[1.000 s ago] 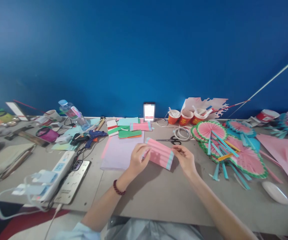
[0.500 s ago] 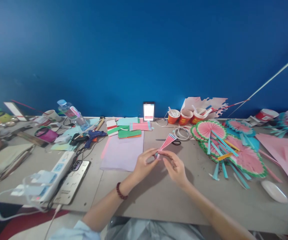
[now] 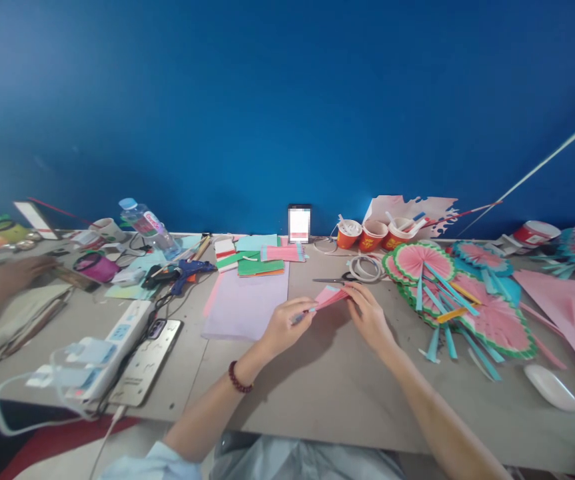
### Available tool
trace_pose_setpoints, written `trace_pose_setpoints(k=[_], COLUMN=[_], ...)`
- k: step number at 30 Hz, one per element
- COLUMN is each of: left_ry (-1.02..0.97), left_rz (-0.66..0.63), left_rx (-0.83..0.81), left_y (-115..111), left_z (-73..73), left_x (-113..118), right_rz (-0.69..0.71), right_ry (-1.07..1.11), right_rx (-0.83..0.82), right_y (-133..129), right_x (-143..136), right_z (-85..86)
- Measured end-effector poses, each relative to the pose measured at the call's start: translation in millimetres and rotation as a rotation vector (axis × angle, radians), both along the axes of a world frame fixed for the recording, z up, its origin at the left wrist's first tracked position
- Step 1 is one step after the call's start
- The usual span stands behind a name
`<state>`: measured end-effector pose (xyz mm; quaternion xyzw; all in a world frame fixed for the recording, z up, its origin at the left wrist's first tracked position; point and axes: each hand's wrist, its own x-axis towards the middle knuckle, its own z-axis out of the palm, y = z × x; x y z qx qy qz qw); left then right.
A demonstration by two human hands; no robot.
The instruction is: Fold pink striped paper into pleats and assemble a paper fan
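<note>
Both hands are on the pleated pink paper (image 3: 331,297) — it's held just above the table (image 3: 317,400), in front of the wearer. The left hand (image 3: 290,325) has its grip closed on one end, thumb and fingers pinching; the right hand (image 3: 367,316) pinches the other end, and the folds sit bunched between them, pale blue showing at the edge.

Just beyond lie the scissors (image 3: 331,281), partly under the white cable coil (image 3: 366,268). To the left, there's the lilac sheet (image 3: 247,307), flat on the table, with green paper (image 3: 261,268) and another pleated pink strip (image 3: 283,253) at its far edge. Over on the right — pink and green paper fans (image 3: 500,317) with blue strips, overlapping in a heap, the white mouse-shaped object (image 3: 551,387) near them. Three red cups (image 3: 374,236) stand in a row by the blue wall (image 3: 287,100). Far left, another person's hand (image 3: 30,270) reaches over the table.
</note>
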<state>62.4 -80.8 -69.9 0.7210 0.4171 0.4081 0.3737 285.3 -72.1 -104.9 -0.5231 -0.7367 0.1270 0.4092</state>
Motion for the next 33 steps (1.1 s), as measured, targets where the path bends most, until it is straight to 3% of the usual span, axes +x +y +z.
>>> trace_pose_setpoints(k=[6, 14, 22, 28, 33], left_ry=[0.096, 0.199, 0.6, 0.94, 0.969], left_rz=[-0.072, -0.078, -0.043, -0.037, -0.082], left_rx=[0.148, 0.375, 0.684, 0.596, 0.54], left_y=[5, 14, 24, 22, 18], left_z=[-4.6, -5.4, -18.8, -33.5, -38.1], left_x=[-7, -15, -19, -14, -9], right_rz=[0.058, 0.088, 0.037, 0.114, 0.193], right_ry=[-0.111, -0.088, -0.146, -0.344, -0.348], right_rx=[-0.056, -0.084, -0.037, -0.118, -0.195], right_y=[7, 9, 5, 3, 5], right_x=[17, 21, 16, 10, 10], right_z=[-2.8, 3.8, 2.8, -2.2, -2.9])
